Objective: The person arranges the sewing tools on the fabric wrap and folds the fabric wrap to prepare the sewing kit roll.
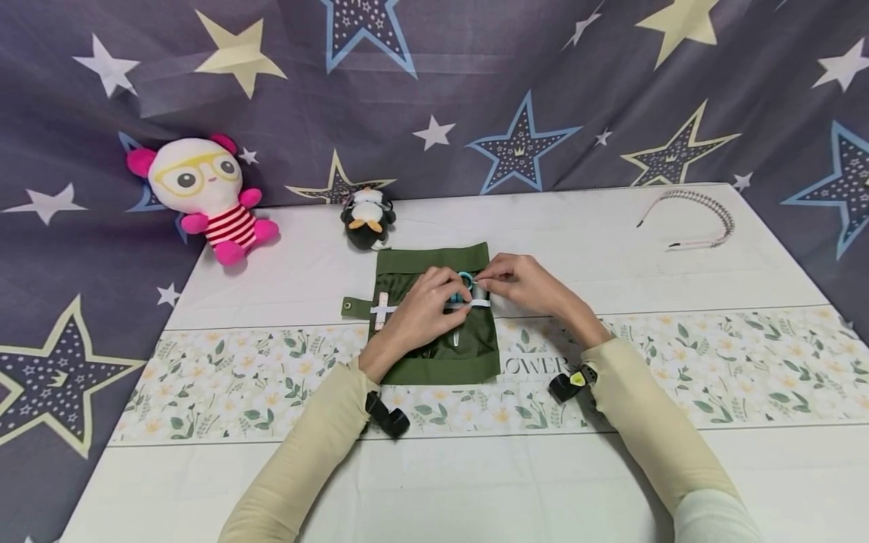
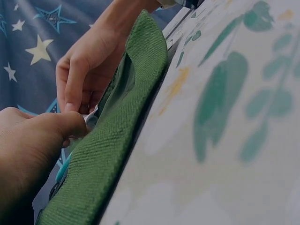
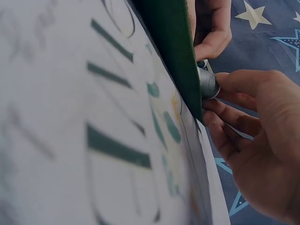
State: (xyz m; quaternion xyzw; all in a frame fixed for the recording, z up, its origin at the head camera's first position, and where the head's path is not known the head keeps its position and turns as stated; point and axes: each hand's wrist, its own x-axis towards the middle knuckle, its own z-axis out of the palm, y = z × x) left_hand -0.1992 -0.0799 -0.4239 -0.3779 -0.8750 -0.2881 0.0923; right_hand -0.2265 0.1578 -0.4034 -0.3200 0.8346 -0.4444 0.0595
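Observation:
A green fabric tool roll [image 1: 434, 371] lies unfolded, with a white elastic band [image 1: 480, 303] across its middle. My left hand [image 1: 428, 305] reaches over the roll, its thumb and fingers pinching the band near the right side. At the roll's right edge my right hand [image 1: 519, 283] pinches a small silver cylinder [image 3: 207, 83] by its end, close to the band. Blue-green scissors handles [image 1: 465, 276] show between the hands. A pale pink strip [image 1: 382, 302] sits under the band at the left. My left hand hides part of the roll's contents.
A pink-and-white plush toy [image 1: 220, 200] sits at the back left, and a small penguin plush [image 1: 367, 220] stands just behind the roll. A headband [image 1: 723, 215] lies at the back right. Star-patterned cloth [image 1: 434, 98] hangs behind the white table [image 1: 475, 483].

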